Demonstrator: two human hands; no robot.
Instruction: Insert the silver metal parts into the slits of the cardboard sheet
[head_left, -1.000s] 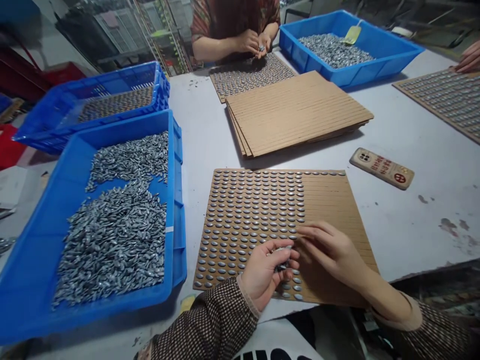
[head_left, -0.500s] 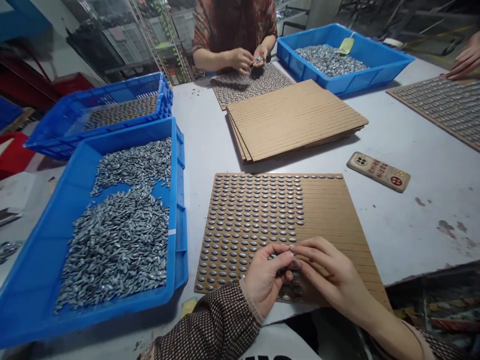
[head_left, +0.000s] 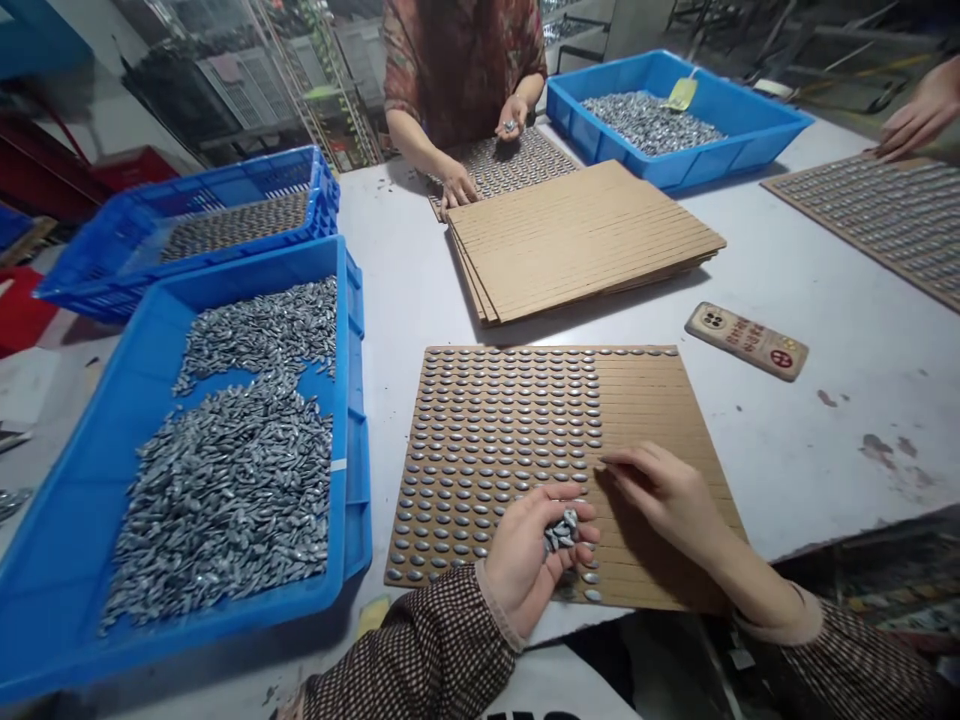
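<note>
A brown grooved board (head_left: 652,400) lies before me, its left part covered with rows of small grey oval metal pieces (head_left: 510,400). My left hand (head_left: 529,550) is palm up over the board's lower middle, its fingers curled round a small heap of loose metal pieces (head_left: 562,530). To its right, my right hand (head_left: 667,500) is over the bare grooved part, thumb and forefinger pinched close to the end of a row. Whatever is between those fingertips is too small to make out.
Blue bin of metal pieces (head_left: 349,400) at left, a blue basket (head_left: 322,190) behind it. Stacked boards (head_left: 585,240) and a phone-like case (head_left: 746,340) lie beyond my board. Another blue bin (head_left: 675,170) is at the back. Two other people's hands (head_left: 457,185) (head_left: 919,115) work over boards.
My hands have parted: the right moved up and right over the bare part, and the left opened somewhat, showing its pieces. The person opposite moved one hand down to the board stack's corner.
</note>
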